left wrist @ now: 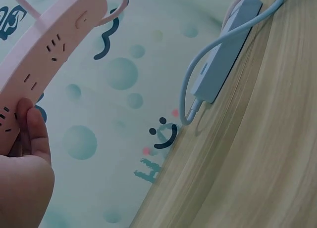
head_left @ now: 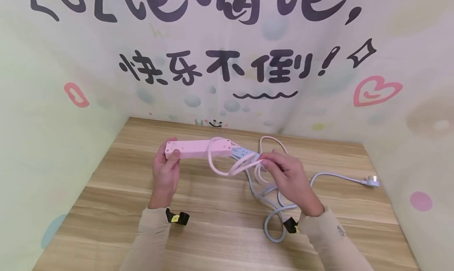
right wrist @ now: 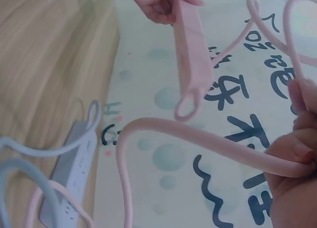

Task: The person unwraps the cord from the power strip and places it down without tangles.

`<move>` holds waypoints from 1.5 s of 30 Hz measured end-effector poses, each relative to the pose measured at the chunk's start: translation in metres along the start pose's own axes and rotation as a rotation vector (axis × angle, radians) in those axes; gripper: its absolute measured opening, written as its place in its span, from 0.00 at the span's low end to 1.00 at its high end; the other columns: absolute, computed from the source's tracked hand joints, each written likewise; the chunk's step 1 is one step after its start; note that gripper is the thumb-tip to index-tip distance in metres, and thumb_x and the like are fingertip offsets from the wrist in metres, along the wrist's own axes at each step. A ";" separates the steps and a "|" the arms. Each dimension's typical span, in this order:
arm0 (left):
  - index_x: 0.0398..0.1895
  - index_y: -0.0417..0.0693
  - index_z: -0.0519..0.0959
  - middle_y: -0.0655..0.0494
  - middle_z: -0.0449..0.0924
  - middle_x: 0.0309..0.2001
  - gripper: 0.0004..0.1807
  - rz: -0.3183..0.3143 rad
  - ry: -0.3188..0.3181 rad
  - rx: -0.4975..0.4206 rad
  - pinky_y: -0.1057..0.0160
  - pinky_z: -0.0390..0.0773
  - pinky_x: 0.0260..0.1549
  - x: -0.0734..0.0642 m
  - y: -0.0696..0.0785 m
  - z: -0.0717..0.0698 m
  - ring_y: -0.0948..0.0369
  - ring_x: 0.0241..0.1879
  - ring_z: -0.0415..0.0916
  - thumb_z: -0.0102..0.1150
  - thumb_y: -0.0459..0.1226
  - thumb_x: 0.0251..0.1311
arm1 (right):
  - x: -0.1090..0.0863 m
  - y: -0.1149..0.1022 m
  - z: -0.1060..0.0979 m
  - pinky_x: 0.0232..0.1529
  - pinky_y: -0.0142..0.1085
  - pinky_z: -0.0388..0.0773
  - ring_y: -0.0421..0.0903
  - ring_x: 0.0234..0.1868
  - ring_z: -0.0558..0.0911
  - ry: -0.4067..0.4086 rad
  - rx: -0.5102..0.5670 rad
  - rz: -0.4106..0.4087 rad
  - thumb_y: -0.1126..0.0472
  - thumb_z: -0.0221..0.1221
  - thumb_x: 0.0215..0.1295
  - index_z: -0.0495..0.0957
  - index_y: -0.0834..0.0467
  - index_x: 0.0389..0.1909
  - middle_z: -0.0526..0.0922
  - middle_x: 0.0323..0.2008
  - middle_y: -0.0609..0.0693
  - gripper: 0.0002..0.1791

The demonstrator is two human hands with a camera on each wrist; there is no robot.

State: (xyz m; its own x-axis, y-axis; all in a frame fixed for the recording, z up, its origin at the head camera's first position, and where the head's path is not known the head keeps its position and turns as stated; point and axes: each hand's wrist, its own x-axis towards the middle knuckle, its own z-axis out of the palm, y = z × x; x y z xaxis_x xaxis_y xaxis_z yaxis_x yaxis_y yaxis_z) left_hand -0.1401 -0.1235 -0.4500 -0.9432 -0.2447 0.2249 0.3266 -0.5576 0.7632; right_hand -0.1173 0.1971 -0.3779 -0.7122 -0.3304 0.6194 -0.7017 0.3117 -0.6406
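Observation:
My left hand (head_left: 166, 172) grips the left end of a pink power strip (head_left: 195, 148), held up above the table with its plain side toward the head camera. In the left wrist view the sockets of the pink power strip (left wrist: 59, 45) face that camera. To the right, my right hand (head_left: 289, 178) pinches the strip's pink cord (head_left: 244, 166), which loops in the air between both hands. More of the pink cord (right wrist: 198, 139) sags from the right fingers. Behind the hands a blue power strip (head_left: 244, 153) lies on the table, partly hidden by the pink cord.
The blue strip's cord (head_left: 271, 219) lies in loops over the wooden table (head_left: 213, 231), below and beside the right hand. Its plug (head_left: 371, 181) rests near the right edge. A printed cloth wall (head_left: 220, 105) stands behind the table and on both sides.

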 end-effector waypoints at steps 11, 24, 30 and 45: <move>0.53 0.46 0.80 0.58 0.74 0.46 0.21 0.009 -0.100 0.001 0.72 0.77 0.49 -0.002 0.001 -0.006 0.63 0.46 0.71 0.45 0.20 0.67 | 0.017 0.015 -0.012 0.22 0.22 0.64 0.29 0.20 0.67 0.382 -0.157 0.261 0.67 0.60 0.71 0.86 0.66 0.43 0.77 0.24 0.35 0.08; 0.51 0.43 0.81 0.58 0.80 0.41 0.17 -0.018 -0.114 -0.146 0.70 0.78 0.47 -0.003 0.001 -0.012 0.64 0.42 0.77 0.41 0.27 0.73 | 0.001 0.073 -0.024 0.24 0.28 0.68 0.33 0.17 0.70 0.262 -0.333 0.675 0.57 0.58 0.75 0.87 0.63 0.46 0.82 0.22 0.54 0.15; 0.50 0.45 0.80 0.56 0.75 0.44 0.14 -0.027 -0.042 -0.101 0.70 0.75 0.51 -0.006 0.004 -0.022 0.63 0.44 0.73 0.44 0.28 0.74 | -0.019 0.087 -0.030 0.41 0.36 0.75 0.45 0.34 0.81 0.101 -0.353 0.860 0.51 0.53 0.77 0.86 0.61 0.52 0.89 0.39 0.60 0.20; 0.67 0.41 0.68 0.56 0.71 0.61 0.21 -0.285 0.067 0.499 0.81 0.73 0.59 -0.020 0.008 -0.045 0.68 0.59 0.69 0.54 0.30 0.73 | -0.036 0.098 -0.037 0.57 0.46 0.76 0.57 0.58 0.79 -0.046 -0.279 0.983 0.50 0.47 0.80 0.82 0.64 0.57 0.83 0.58 0.64 0.25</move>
State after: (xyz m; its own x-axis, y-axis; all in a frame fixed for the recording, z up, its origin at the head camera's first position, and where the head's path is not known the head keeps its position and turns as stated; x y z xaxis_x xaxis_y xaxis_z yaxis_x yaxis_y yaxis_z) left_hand -0.1154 -0.1585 -0.4757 -0.9783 -0.1987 -0.0583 -0.0239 -0.1715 0.9849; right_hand -0.1611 0.2730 -0.4466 -0.9779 0.1511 -0.1448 0.2088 0.6580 -0.7235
